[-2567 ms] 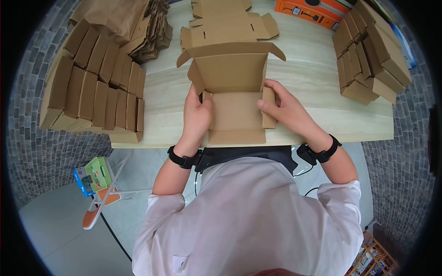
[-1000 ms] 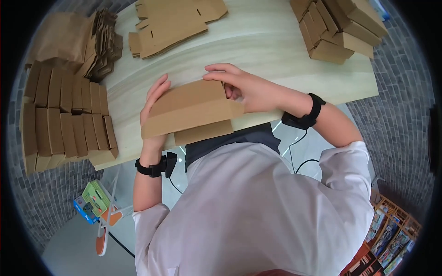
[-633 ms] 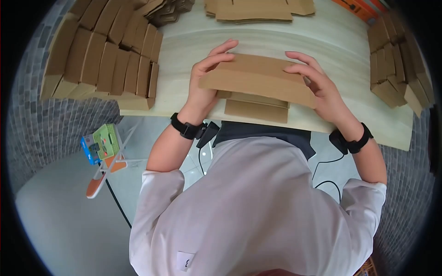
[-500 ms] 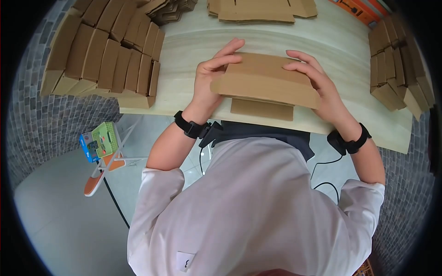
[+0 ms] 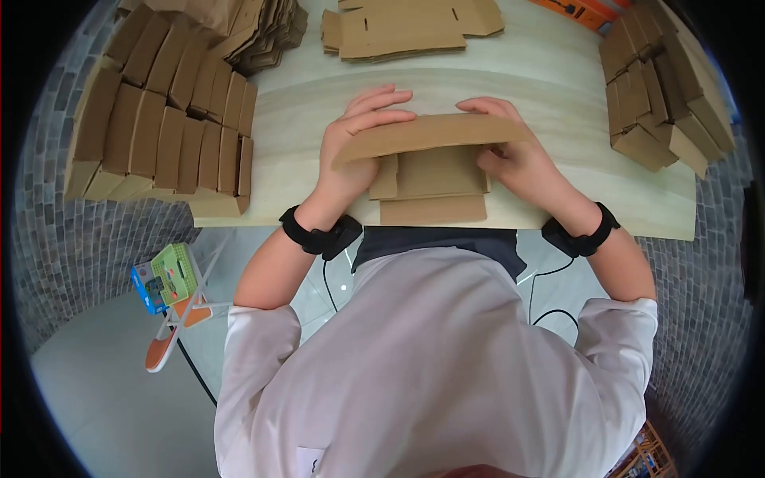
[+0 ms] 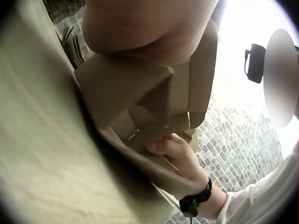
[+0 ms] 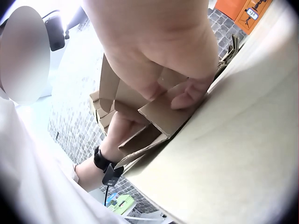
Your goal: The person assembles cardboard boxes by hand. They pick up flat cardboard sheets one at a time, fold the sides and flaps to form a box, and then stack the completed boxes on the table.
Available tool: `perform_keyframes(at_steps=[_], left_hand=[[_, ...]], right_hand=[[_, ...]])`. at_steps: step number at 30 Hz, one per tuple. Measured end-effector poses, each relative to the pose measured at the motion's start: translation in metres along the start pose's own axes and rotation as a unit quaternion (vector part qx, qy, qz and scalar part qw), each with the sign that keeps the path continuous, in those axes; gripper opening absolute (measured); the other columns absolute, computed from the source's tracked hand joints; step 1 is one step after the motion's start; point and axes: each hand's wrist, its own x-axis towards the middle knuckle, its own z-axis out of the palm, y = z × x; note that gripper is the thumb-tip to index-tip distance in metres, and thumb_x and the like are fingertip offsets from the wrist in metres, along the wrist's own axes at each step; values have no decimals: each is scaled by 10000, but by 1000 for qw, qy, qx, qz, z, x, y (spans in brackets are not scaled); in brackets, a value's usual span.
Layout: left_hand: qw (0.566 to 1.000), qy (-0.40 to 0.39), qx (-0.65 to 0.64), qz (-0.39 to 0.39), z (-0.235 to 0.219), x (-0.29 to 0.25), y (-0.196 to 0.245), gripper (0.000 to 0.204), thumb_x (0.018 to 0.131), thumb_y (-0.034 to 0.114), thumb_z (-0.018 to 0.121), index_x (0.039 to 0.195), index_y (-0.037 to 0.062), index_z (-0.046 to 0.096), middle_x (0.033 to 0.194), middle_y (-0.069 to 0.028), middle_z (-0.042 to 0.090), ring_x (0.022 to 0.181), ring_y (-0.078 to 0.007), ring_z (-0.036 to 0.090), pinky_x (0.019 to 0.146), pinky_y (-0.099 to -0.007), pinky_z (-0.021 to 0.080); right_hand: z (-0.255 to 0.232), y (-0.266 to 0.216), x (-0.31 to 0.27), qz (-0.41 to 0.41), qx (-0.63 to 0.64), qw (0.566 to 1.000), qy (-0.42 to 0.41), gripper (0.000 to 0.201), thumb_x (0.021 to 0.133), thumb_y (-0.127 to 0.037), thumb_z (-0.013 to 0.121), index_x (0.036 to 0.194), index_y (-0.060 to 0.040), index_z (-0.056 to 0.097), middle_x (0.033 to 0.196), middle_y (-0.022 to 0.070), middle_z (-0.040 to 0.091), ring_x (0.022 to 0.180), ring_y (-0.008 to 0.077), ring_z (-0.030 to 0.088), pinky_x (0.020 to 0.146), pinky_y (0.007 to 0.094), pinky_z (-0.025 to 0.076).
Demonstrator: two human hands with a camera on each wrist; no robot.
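Observation:
A brown cardboard box [image 5: 434, 177] stands at the table's near edge, its front flap [image 5: 433, 210] lying flat toward the person. The lid [image 5: 430, 134] leans forward over the box, leaving its inside partly visible. My left hand [image 5: 344, 159] holds the box's left side, fingers reaching around behind the lid, thumb hidden. My right hand [image 5: 522, 163] grips the right side, thumb inside, fingers around the back. In the right wrist view, its fingertips press on a side wall [image 7: 161, 114]. The left wrist view shows the folded side panel [image 6: 124, 86] under the left hand.
Folded boxes [image 5: 163, 127] stand in rows at the left, with more boxes [image 5: 657, 95] at the right. Flat cardboard blanks [image 5: 406, 32] lie at the back, beside a stack of folded cardboard [image 5: 267, 36]. An orange carton [image 5: 578, 11] is at the far edge.
The lid swung from upright to folded forward over the box, then lifted a little, showing the inside again. My right thumb has moved inside. The head view has shifted.

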Motion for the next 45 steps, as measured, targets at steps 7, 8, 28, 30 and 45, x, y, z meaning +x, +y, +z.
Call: perform_keyframes(at_steps=[7, 8, 28, 30, 45], left_hand=[[997, 33, -1, -72, 11, -16, 9, 313, 774, 141, 722, 1085, 134, 756, 1348, -91, 591, 1335, -311, 461, 1117, -408, 369], [998, 40, -9, -57, 13, -16, 10, 312, 780, 142, 720, 1089, 132, 754, 1358, -93, 588, 1336, -311, 457, 1119, -406, 363], [994, -92, -26, 51, 10, -23, 0, 374, 873, 246, 681, 1239, 164, 689, 1485, -131, 439, 1422, -421, 300, 1151, -518, 289], [988, -135, 19, 74, 12, -22, 5, 359, 894, 228, 657, 1247, 163, 675, 1469, -126, 444, 1404, -423, 308, 1147, -508, 295], [997, -43, -30, 65, 15, -29, -7, 225, 826, 124, 715, 1045, 112, 768, 1271, -100, 598, 1254, -351, 457, 1086, -447, 375]], right_hand=[[-3, 11, -7, -43, -42, 998, -1, 536, 870, -75, 680, 1375, -124, 506, 1368, 102, 457, 1231, 242, 514, 1002, 329, 452], [-3, 10, -6, -42, -32, 999, -3, 543, 867, -75, 685, 1378, -128, 509, 1365, 106, 462, 1244, 248, 511, 1015, 331, 451], [-6, 0, -16, -79, -109, 991, 20, 556, 825, -115, 716, 1344, -105, 518, 1420, 185, 391, 1250, 351, 502, 989, 379, 475], [-8, 0, -18, -68, -137, 988, 33, 574, 819, -136, 729, 1347, -89, 510, 1425, 176, 397, 1284, 355, 475, 1040, 377, 437], [-28, -10, -35, 51, 73, 995, -38, 599, 835, 54, 586, 1406, -110, 514, 1406, 141, 493, 1263, 271, 546, 1030, 357, 511]])
